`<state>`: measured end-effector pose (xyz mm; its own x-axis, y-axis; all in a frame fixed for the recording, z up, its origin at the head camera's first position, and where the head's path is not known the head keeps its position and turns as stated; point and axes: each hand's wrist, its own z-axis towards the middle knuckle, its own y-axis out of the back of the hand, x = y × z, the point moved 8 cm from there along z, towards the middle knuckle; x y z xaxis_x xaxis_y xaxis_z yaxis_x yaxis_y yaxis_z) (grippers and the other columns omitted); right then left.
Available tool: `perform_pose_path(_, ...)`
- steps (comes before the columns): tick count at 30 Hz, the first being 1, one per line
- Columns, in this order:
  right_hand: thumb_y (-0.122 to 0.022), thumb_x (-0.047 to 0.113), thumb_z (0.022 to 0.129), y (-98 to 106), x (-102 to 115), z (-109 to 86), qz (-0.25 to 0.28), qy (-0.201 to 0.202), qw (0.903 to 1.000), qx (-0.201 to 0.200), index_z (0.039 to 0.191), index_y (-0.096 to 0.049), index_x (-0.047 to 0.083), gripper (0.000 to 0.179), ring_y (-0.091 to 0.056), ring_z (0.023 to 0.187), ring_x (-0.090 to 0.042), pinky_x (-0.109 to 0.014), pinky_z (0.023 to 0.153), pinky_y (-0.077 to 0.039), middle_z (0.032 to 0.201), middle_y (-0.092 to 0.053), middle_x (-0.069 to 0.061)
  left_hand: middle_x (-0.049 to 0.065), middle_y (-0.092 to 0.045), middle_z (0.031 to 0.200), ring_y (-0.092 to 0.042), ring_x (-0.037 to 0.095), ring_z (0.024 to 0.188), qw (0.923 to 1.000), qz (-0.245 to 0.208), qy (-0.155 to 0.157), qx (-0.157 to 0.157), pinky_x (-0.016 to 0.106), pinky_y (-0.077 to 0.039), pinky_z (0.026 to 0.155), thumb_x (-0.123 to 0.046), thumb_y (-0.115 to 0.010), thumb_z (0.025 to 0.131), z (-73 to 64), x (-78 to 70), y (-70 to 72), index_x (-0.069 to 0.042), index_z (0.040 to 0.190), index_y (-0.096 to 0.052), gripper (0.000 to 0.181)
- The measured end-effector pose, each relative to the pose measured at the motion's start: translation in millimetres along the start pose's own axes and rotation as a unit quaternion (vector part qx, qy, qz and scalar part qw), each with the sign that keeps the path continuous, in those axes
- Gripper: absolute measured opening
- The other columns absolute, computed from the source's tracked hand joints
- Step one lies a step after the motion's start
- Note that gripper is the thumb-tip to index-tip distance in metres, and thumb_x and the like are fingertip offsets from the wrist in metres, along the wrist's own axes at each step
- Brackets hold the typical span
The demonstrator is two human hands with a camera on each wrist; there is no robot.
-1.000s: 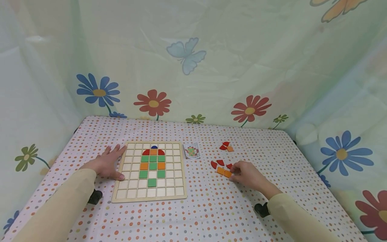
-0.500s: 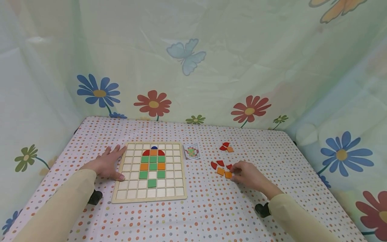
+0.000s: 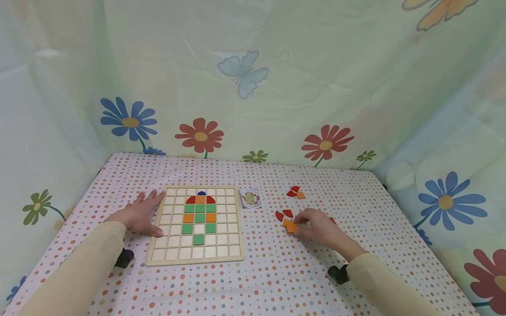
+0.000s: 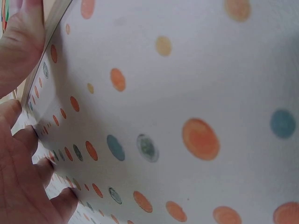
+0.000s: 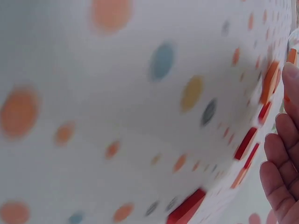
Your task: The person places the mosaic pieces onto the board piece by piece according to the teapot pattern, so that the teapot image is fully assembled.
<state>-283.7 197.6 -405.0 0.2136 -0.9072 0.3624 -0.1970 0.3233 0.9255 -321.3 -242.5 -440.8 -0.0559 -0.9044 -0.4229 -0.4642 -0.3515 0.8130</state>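
A flat orange square shifted left, pinched in the right hand.

a lane of dotted tablecloth runs near to far between the board and the right hand, narrowed farther on by a small card just beside the board. the right hand, pinching an orange tile, and two red pieces bound its right side. the left hand bars the board's left edge; its near edge lies free.
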Motion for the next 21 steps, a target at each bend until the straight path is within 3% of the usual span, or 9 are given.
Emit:
perform_pose_path(12,-0.082,0.015,0.087,-14.7,47.4,17.5,-0.001,0.049,0.9988,0.008,0.098,-0.074,0.012,0.014,-0.064,0.092,-0.014,-0.037,0.085,-0.057,0.095,-0.068,0.003,0.031,0.001,0.167,0.01,0.059,0.151,1.0,-0.005,0.002,0.002,0.077,-0.003,0.119,-0.03,-0.092,0.073,-0.9,-0.7,-0.6,-0.001,0.163,-0.011,0.124)
perform_pose_path(21,-0.081,0.016,0.088,-38.4,106.7,36.0,0.031,0.108,0.9929,0.038,0.101,-0.074,0.011,0.015,-0.064,0.099,-0.017,-0.037,0.088,-0.057,0.101,-0.07,0.001,0.03,0.001,0.168,0.01,0.058,0.151,0.9999,-0.012,0.0,0.004,0.076,-0.002,0.119,-0.03,-0.091,0.074,-2.3,-1.0,-0.7,-0.001,0.163,-0.011,0.124)
